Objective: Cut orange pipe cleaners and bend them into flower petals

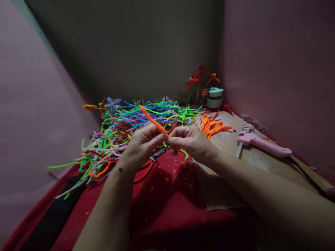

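Note:
An orange pipe cleaner (154,120) is pinched between both hands above the red cloth. My left hand (145,141) is closed on it, thumb against fingers, and the fuzzy stem slants up and left over the knuckles. Close against it, my right hand (187,139) also pinches the stem, with a bit of orange showing below the fingers. The fingertips of the two hands meet, so the middle of the stem is hidden. Behind and left of the hands lies a large tangle of coloured pipe cleaners (110,144). Scissors (159,153) with orange-red handles rest beneath my left hand.
Bent orange pieces (213,127) and a pink glue gun (264,143) with its cord lie on a brown board (225,188) at right. A lidded container (215,97) and red flowers (193,79) stand behind. Orange fluff dots the red cloth (162,209). Pale walls flank both sides.

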A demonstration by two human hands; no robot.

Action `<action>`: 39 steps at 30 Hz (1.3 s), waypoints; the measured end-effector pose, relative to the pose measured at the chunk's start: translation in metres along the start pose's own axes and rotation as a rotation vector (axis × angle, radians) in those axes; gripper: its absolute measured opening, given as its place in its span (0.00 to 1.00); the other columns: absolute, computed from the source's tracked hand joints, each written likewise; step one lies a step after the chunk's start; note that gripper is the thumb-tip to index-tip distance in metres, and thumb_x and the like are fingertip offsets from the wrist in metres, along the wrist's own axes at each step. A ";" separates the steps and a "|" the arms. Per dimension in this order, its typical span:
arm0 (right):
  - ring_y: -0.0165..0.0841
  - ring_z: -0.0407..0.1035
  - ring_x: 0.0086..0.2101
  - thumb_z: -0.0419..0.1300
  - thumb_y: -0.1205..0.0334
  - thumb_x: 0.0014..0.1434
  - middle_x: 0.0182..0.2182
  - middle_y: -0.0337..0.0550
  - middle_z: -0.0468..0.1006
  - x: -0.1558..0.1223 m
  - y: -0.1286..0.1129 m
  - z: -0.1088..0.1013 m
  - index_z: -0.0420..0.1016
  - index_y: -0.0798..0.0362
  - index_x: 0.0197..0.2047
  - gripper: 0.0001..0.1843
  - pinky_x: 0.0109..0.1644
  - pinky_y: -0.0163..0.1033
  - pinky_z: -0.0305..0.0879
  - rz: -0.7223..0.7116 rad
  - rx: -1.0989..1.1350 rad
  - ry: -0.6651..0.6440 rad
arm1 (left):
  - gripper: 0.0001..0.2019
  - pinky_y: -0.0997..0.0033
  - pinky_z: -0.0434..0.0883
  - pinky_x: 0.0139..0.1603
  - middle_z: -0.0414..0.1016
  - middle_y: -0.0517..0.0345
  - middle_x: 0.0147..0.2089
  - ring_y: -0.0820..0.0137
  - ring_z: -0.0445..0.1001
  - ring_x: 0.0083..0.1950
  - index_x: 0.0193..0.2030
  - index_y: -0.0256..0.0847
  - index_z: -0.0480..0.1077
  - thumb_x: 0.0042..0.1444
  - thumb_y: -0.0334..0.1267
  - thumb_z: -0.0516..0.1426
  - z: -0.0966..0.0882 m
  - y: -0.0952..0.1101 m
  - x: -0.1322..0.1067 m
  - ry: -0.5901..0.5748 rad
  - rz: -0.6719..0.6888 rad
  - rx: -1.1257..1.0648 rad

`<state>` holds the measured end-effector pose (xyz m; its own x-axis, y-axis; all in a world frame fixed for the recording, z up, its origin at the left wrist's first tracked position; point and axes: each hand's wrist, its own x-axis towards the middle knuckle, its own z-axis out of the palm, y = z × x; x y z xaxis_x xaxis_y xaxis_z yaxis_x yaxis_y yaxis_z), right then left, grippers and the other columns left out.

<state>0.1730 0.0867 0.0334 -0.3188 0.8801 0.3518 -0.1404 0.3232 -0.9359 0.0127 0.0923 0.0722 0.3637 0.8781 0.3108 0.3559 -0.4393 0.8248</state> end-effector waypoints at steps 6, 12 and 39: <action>0.26 0.60 0.22 0.54 0.70 0.52 0.18 0.39 0.69 -0.007 0.003 0.009 0.68 0.57 0.21 0.09 0.30 0.35 0.55 -0.319 -0.667 0.178 | 0.11 0.75 0.59 0.25 0.64 0.61 0.23 0.76 0.62 0.24 0.27 0.34 0.68 0.48 0.42 0.59 0.001 -0.015 0.005 -0.168 -0.268 -0.233; 0.26 0.64 0.21 0.57 0.61 0.52 0.19 0.40 0.72 0.001 0.006 0.004 0.71 0.58 0.24 0.10 0.29 0.34 0.61 0.070 0.078 -0.023 | 0.11 0.75 0.62 0.26 0.67 0.60 0.24 0.76 0.63 0.24 0.29 0.35 0.67 0.52 0.43 0.57 -0.004 -0.014 0.004 -0.149 -0.196 -0.248; 0.38 0.59 0.50 0.56 0.65 0.58 0.44 0.46 0.74 0.006 0.008 -0.003 0.76 0.51 0.37 0.08 0.54 0.47 0.54 -0.671 -0.997 0.265 | 0.13 0.77 0.57 0.25 0.62 0.63 0.22 0.78 0.58 0.24 0.24 0.36 0.66 0.51 0.44 0.55 -0.004 -0.005 0.002 -0.204 -0.152 0.109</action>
<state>0.1727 0.0960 0.0281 -0.2428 0.4430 0.8630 0.6113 0.7606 -0.2185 0.0083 0.0972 0.0707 0.4607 0.8842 0.0764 0.5064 -0.3326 0.7955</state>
